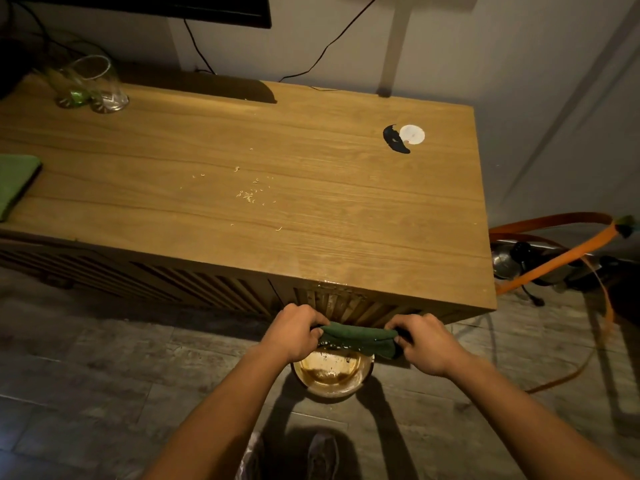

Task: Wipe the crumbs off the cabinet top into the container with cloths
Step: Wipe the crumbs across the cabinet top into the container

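Observation:
My left hand [294, 332] and my right hand [424, 342] each grip one end of a dark green cloth [356, 337], twisted between them below the cabinet's front edge. Drops fall from it over a round metal bowl [332, 374] on the floor, which holds brownish liquid. Pale crumbs [251, 195] lie scattered on the middle of the wooden cabinet top [346, 209]. A wet patch shines at the top's front edge above the cloth.
A second green cloth [15, 183] lies folded at the cabinet's left end. Glasses [91, 86] stand at the back left. A white disc with a black mark [403, 136] sits at the right. Orange hose and metal pots [554, 258] lie right of the cabinet.

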`<state>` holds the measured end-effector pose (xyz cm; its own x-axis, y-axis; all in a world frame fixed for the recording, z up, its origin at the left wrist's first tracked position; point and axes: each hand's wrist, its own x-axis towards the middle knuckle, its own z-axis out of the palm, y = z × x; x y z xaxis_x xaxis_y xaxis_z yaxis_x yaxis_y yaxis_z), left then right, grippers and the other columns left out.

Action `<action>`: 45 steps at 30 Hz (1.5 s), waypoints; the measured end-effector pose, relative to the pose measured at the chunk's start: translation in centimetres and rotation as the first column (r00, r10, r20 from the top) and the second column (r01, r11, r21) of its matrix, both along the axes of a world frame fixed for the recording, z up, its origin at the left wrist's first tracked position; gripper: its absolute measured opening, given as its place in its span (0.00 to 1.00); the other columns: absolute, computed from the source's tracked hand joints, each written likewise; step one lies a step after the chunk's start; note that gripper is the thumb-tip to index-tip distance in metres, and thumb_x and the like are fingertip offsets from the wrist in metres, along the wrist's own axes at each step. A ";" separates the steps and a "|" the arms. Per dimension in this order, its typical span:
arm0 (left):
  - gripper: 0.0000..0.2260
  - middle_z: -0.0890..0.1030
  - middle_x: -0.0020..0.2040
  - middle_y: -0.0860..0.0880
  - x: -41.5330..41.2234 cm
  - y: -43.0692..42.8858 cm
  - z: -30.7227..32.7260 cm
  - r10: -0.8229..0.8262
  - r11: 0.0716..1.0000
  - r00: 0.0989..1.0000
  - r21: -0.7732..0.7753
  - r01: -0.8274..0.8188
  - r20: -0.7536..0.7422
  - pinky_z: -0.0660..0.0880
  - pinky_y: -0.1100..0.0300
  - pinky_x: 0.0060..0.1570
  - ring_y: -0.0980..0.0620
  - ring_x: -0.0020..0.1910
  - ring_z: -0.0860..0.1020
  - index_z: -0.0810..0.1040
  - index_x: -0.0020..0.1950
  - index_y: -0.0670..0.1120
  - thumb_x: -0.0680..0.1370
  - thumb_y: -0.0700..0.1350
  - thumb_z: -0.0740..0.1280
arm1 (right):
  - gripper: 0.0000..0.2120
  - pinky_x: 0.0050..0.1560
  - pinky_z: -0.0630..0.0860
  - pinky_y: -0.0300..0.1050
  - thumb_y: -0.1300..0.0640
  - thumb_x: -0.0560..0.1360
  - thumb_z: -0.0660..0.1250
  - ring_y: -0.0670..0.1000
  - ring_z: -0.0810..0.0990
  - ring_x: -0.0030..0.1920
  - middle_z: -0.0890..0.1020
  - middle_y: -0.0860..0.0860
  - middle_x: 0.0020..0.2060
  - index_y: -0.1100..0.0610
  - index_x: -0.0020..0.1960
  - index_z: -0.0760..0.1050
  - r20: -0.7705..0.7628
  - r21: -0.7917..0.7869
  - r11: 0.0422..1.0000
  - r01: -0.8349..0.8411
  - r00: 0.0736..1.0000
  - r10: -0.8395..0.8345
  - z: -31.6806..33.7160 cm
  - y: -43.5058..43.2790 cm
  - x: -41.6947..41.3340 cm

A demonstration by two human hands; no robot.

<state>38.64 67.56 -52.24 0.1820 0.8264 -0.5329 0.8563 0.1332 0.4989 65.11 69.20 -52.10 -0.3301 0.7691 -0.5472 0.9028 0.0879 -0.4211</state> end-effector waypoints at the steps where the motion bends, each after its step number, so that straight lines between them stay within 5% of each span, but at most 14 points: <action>1: 0.13 0.83 0.58 0.50 -0.5 0.4 0.7 -0.013 0.999 0.999 -0.039 0.015 0.042 0.75 0.55 0.63 0.52 0.59 0.78 0.81 0.63 0.52 0.79 0.44 0.67 | 0.13 0.52 0.77 0.44 0.57 0.77 0.67 0.44 0.78 0.53 0.81 0.41 0.50 0.41 0.54 0.78 -0.012 -0.037 0.999 -0.026 1.000 0.025 1.0 0.9 0.3; 4: 0.11 0.86 0.51 0.51 -2.0 2.0 3.1 -0.006 0.989 0.983 -0.143 0.032 0.183 0.76 0.57 0.60 0.54 0.53 0.82 0.84 0.58 0.51 0.77 0.42 0.69 | 0.13 0.48 0.72 0.35 0.57 0.76 0.69 0.38 0.77 0.51 0.80 0.37 0.47 0.37 0.51 0.79 -0.102 -0.160 0.986 -0.051 0.994 0.035 4.7 3.8 0.8; 6: 0.11 0.86 0.48 0.51 -2.9 3.2 4.8 0.022 0.987 0.969 -0.162 0.019 0.246 0.77 0.57 0.59 0.50 0.51 0.83 0.85 0.56 0.51 0.76 0.41 0.70 | 0.13 0.52 0.74 0.38 0.59 0.75 0.70 0.39 0.78 0.52 0.82 0.38 0.48 0.39 0.50 0.80 -0.143 -0.199 0.978 -0.069 0.989 0.041 6.9 5.8 0.4; 11: 0.11 0.84 0.55 0.50 -5.8 7.9 8.7 0.054 0.989 0.953 -0.145 -0.011 0.299 0.78 0.61 0.53 0.54 0.50 0.81 0.84 0.58 0.49 0.76 0.41 0.71 | 0.11 0.53 0.77 0.43 0.59 0.75 0.70 0.42 0.80 0.48 0.84 0.42 0.46 0.43 0.51 0.81 -0.151 -0.192 0.975 -0.110 0.985 0.082 11.1 11.2 -2.3; 13: 0.12 0.84 0.56 0.49 -7.5 10.2 10.2 0.054 0.994 0.955 -0.110 -0.023 0.291 0.76 0.58 0.58 0.53 0.53 0.81 0.83 0.59 0.47 0.75 0.41 0.71 | 0.11 0.54 0.78 0.44 0.61 0.76 0.69 0.44 0.81 0.49 0.85 0.45 0.46 0.45 0.51 0.82 -0.179 -0.211 0.973 -0.089 0.983 0.051 12.6 13.3 -3.8; 16: 0.11 0.84 0.55 0.49 -10.4 13.8 12.3 0.093 0.994 0.948 -0.078 -0.073 0.303 0.76 0.55 0.61 0.52 0.55 0.81 0.84 0.58 0.46 0.76 0.40 0.71 | 0.09 0.54 0.78 0.45 0.62 0.77 0.68 0.47 0.82 0.50 0.85 0.47 0.47 0.50 0.52 0.82 -0.190 -0.147 0.987 -0.061 0.981 0.033 14.3 16.7 -6.8; 20: 0.11 0.84 0.50 0.54 -14.9 19.1 14.0 0.099 0.991 0.958 0.055 -0.118 0.268 0.79 0.59 0.50 0.54 0.50 0.81 0.83 0.58 0.51 0.78 0.41 0.69 | 0.09 0.52 0.77 0.45 0.61 0.77 0.67 0.46 0.80 0.49 0.83 0.45 0.46 0.49 0.52 0.80 -0.209 0.053 0.997 -0.052 0.976 0.062 15.6 21.5 -12.1; 22: 0.11 0.83 0.49 0.55 -17.1 21.8 14.3 0.114 0.979 0.963 0.135 -0.150 0.243 0.78 0.63 0.45 0.57 0.49 0.80 0.81 0.60 0.52 0.78 0.43 0.68 | 0.09 0.51 0.78 0.48 0.60 0.78 0.66 0.48 0.80 0.49 0.83 0.45 0.45 0.49 0.52 0.80 -0.219 0.131 0.991 -0.033 0.974 0.061 15.6 24.1 -14.6; 28: 0.12 0.83 0.54 0.54 -22.3 30.5 13.5 0.166 0.932 0.967 0.290 -0.218 0.193 0.77 0.54 0.57 0.55 0.54 0.79 0.80 0.61 0.53 0.79 0.43 0.67 | 0.10 0.56 0.78 0.56 0.60 0.79 0.64 0.50 0.79 0.52 0.82 0.47 0.49 0.49 0.56 0.80 -0.257 0.239 0.969 0.063 0.966 0.001 14.0 32.9 -21.1; 33: 0.12 0.83 0.56 0.52 -25.0 37.0 11.4 0.191 0.888 0.970 0.393 -0.237 0.153 0.78 0.48 0.58 0.51 0.57 0.77 0.80 0.62 0.54 0.79 0.44 0.67 | 0.11 0.54 0.80 0.52 0.60 0.79 0.65 0.49 0.79 0.52 0.81 0.47 0.49 0.48 0.57 0.79 -0.266 0.342 0.928 0.147 0.962 -0.055 12.3 39.5 -25.0; 37: 0.13 0.82 0.55 0.54 -26.2 40.8 9.7 0.209 0.806 0.971 0.542 -0.236 0.112 0.74 0.59 0.52 0.57 0.53 0.73 0.80 0.62 0.55 0.79 0.43 0.67 | 0.13 0.53 0.76 0.43 0.60 0.79 0.66 0.48 0.77 0.54 0.81 0.47 0.51 0.48 0.61 0.78 -0.296 0.438 0.870 0.225 0.950 -0.097 10.6 43.0 -27.1; 39: 0.14 0.82 0.57 0.52 -26.4 41.8 8.6 0.207 0.793 0.972 0.563 -0.231 0.108 0.77 0.57 0.54 0.55 0.53 0.76 0.79 0.64 0.54 0.79 0.43 0.67 | 0.14 0.53 0.74 0.42 0.60 0.79 0.66 0.48 0.76 0.54 0.80 0.47 0.52 0.48 0.62 0.78 -0.304 0.456 0.854 0.249 0.946 -0.113 9.6 44.0 -27.7; 45: 0.15 0.82 0.59 0.49 -26.9 40.9 5.0 0.079 0.814 0.997 0.576 -0.075 0.018 0.76 0.53 0.57 0.50 0.58 0.78 0.77 0.66 0.50 0.79 0.42 0.67 | 0.12 0.51 0.74 0.42 0.58 0.78 0.67 0.45 0.75 0.51 0.80 0.44 0.49 0.46 0.58 0.79 -0.206 0.397 0.907 0.138 0.977 -0.059 5.8 43.2 -27.3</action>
